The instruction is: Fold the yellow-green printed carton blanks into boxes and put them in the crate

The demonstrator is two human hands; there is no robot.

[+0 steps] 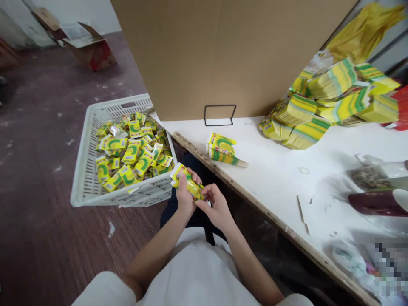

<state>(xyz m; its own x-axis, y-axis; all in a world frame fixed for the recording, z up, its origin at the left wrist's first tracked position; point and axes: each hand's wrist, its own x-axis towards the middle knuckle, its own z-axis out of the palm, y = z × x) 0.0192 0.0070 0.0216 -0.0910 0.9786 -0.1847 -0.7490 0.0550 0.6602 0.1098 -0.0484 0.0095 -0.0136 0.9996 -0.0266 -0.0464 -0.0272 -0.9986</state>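
One yellow-and-green packet [193, 187] is held just below the centre of the frame, gripped between the thumb and fingers of the left hand [185, 194]. Its lower right end is reached by the right hand [218, 207], whose thumb and fingertips are bent narrowly apart; whether the end is pinched cannot be told. A small stack of printed cards [222, 148] is set on the white table [270, 178], right of centre. At the left of the frame, similar packets [132, 152] are heaped in a white crate [80, 170].
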